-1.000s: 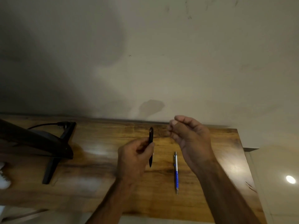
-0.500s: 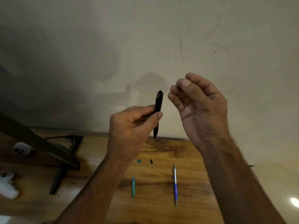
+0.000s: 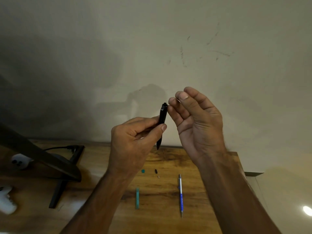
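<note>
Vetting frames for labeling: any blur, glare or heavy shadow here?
Head view: pen, left hand and right hand sharp; white object at lower left smeared; bright glare spot at lower right; left half of the wall in deep shadow; the hands cast a soft shadow behind the pen.

Your wooden worktop (image 3: 160,220) carries a blue-and-silver pen (image 3: 180,195) lying lengthwise with its tip toward you, and well to its left a teal stick (image 3: 137,198) lies roughly parallel to it. Farther back lie a small teal piece (image 3: 143,171), a small black piece (image 3: 155,171) near its right and a tiny silver piece (image 3: 158,176) just beside that. On the left stands a black stand (image 3: 57,191) with a black cable plug (image 3: 71,147) at its far end, and blurred white objects (image 3: 6,202) lie at the left edge.
</note>
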